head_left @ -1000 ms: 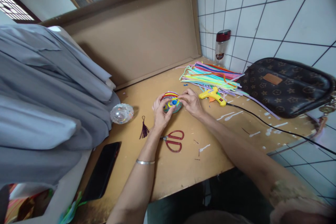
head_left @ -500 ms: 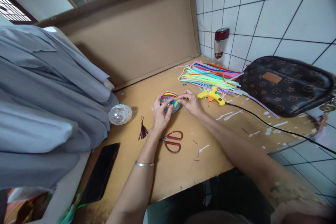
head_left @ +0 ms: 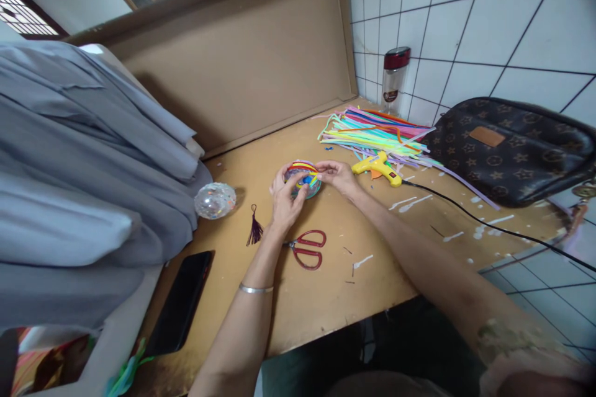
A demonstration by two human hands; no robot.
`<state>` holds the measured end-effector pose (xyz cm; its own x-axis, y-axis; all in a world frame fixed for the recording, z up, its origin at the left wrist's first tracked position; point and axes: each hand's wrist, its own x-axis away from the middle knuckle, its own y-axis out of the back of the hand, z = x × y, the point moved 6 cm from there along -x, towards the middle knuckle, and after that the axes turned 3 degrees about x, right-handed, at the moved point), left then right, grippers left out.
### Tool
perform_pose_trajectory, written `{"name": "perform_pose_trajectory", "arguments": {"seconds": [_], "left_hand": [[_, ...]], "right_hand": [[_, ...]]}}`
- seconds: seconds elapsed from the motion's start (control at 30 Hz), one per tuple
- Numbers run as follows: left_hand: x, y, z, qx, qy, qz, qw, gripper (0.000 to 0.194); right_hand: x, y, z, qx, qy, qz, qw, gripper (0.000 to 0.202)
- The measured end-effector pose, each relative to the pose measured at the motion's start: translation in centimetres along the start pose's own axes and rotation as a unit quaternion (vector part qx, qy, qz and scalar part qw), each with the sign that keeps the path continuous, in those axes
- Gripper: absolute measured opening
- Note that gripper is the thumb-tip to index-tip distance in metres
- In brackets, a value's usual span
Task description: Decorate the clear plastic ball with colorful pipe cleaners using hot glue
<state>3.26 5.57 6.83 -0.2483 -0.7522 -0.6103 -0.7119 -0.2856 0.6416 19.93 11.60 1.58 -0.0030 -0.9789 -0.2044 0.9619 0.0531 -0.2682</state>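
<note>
Between my hands is a round ball (head_left: 313, 190) with coloured bands of red, yellow and teal and a blue piece near its middle. My left hand (head_left: 285, 198) wraps round its left side, thumb and fingers pressed against it. At the ball's right edge, my right hand (head_left: 339, 177) pinches the end of a thin yellow strip lying across it. The red-handled scissors (head_left: 309, 249) lie just below, their blades partly hidden by my left wrist. A dark tassel (head_left: 254, 231) rests left of that wrist.
A clear faceted ball (head_left: 215, 200) sits at the left, beside grey cloth (head_left: 93, 186). A phone (head_left: 182, 301) lies nearer me. Right of my hands are a yellow glue gun (head_left: 379, 167) with a cord, colourful pipe cleaners (head_left: 372, 136), a bottle (head_left: 395, 80) and a brown bag (head_left: 507, 149).
My right fingers have closed in slightly on the yellow strip at the ball's right edge. The left hand keeps its hold. The camera view has shifted a little.
</note>
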Motion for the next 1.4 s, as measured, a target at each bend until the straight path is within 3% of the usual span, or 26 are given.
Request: {"name": "perform_pose_trajectory", "arguments": {"seconds": [0.3,0.83,1.4], "left_hand": [[-0.1,0.1,-0.4,-0.026,0.001,0.004,1.0,0.032],[-0.2,0.0,0.2,0.038,-0.026,-0.004,0.999,0.033],[-0.9,0.7,0.8,0.144,-0.011,0.004,0.99,0.044]], "right_hand": [[0.3,-0.1,-0.4,-0.092,-0.088,0.024,0.992,0.029],[0.0,-0.1,-0.5,-0.07,-0.063,0.023,0.995,0.028],[0.6,-0.3,-0.4,-0.091,-0.098,0.007,0.991,0.031]]}}
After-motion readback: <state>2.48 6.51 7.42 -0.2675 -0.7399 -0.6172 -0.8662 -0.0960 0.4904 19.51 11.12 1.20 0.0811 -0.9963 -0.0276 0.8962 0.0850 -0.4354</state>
